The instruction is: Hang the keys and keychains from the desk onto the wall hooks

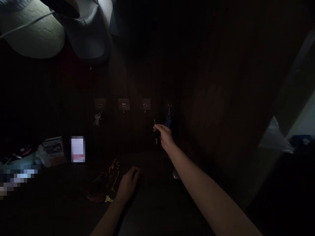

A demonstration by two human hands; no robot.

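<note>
dark brown wall (133, 137) and dim surface (152, 203) fill much of the view, and clock hours here are read from its centre. just below the centre the right hand (165, 135) is pinched, thumb against finger, on a small dark bunch with a slim metal tip (155, 131); it is too dim to make out fully. at one o'clock of that bunch, a silver wire hook (169, 106) bears a cluster of metal and blue pieces (168, 122), just beside the right hand. two more silver wire hooks on clear square backings (124, 105) sit toward ten o'clock, and at nine o'clock silver keys (97, 119) hang from another. at seven o'clock the left hand (128, 182), well apart from the right, lies loosely bent on the surface; whether it holds anything i cannot tell. just beside it, toward its nine o'clock, lies a tangled orange-brown bunch with yellow strands (113, 168), a yellow flat piece (108, 198) near its lower end. farther out, between eight and nine, stand a white bottle (43, 156) and a printed box (54, 152); pale and grey caps (36, 37) hang around ten.
</note>
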